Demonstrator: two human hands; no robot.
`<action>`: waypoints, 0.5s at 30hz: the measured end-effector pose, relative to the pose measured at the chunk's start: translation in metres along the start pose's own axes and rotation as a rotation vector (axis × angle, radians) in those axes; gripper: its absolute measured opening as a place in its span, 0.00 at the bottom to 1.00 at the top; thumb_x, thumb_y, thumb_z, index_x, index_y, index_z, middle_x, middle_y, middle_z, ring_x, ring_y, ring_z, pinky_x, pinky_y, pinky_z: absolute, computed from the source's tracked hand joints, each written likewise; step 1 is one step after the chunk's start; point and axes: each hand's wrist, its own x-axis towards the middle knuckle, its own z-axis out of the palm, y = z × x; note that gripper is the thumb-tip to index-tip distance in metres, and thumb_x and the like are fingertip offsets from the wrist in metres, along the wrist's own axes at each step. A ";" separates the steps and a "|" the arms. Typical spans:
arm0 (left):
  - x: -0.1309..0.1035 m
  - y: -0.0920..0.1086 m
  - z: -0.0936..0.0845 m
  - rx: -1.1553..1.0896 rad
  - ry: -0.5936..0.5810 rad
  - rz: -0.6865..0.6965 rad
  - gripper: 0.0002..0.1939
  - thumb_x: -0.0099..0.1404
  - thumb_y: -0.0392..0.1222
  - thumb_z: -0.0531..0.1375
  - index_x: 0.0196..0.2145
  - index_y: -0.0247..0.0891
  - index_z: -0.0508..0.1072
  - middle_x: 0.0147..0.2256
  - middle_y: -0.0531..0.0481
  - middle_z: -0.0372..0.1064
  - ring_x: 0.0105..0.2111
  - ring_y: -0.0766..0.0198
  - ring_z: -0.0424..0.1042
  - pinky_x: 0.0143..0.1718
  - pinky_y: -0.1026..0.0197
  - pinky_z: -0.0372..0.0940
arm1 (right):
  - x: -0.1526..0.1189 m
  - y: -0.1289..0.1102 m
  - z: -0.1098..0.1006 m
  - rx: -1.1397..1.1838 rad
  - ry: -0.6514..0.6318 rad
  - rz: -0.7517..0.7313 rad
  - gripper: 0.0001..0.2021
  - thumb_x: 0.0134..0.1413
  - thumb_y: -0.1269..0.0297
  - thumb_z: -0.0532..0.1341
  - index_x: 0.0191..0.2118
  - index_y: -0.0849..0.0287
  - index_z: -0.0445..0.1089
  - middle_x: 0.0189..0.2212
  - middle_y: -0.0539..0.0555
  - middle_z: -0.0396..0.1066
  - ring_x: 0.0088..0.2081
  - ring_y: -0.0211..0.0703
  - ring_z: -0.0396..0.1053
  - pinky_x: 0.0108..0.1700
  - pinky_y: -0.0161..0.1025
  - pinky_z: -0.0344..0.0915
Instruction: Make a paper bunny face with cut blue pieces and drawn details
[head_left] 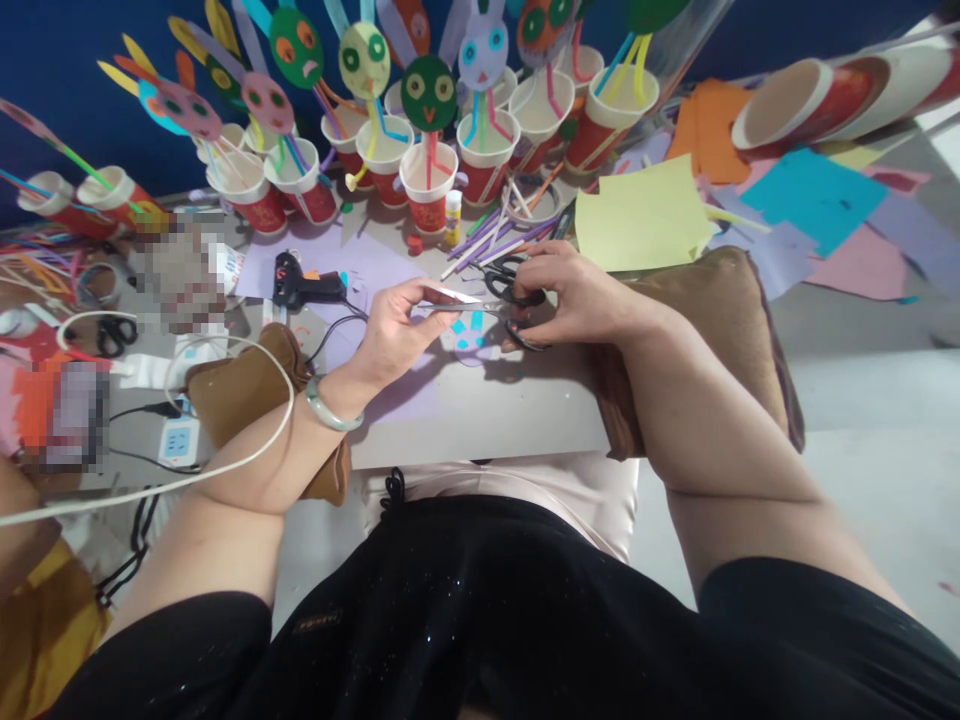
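Observation:
My right hand [577, 292] grips a pair of black-handled scissors [495, 308], its fingers in the spread handle loops. The blades point left, toward my left hand [397, 325]. A small pale piece of paper [463, 297] is pinched between the left thumb and fingers, right at the scissor blades. Below the blades, a lilac paper shape [469, 352] with small blue pieces on it lies on the table. To the left of my left hand is a black glue gun [315, 287] on lilac paper [375, 255].
Several red-and-white paper cups [427, 185] with straws and paper animal faces stand along the back. A glue stick [453, 218] and loose straws [491, 235] lie before them. Yellow paper [645, 210] and a brown cushion [705, 330] are at right. A white cable [289, 400] crosses my left forearm.

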 end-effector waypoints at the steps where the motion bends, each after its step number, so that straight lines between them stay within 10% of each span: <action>1: 0.000 0.000 0.000 -0.006 0.001 0.011 0.05 0.62 0.45 0.72 0.35 0.42 0.84 0.35 0.50 0.84 0.37 0.62 0.82 0.43 0.61 0.76 | 0.000 0.000 0.000 -0.001 0.002 0.000 0.24 0.48 0.40 0.71 0.26 0.54 0.64 0.23 0.46 0.67 0.29 0.40 0.63 0.63 0.52 0.59; 15: -0.002 -0.004 0.000 -0.017 0.001 0.022 0.08 0.62 0.47 0.72 0.35 0.42 0.82 0.35 0.51 0.83 0.37 0.63 0.81 0.43 0.60 0.76 | 0.000 0.001 -0.001 -0.015 0.012 -0.013 0.22 0.47 0.43 0.71 0.26 0.53 0.65 0.23 0.45 0.67 0.29 0.41 0.63 0.61 0.49 0.60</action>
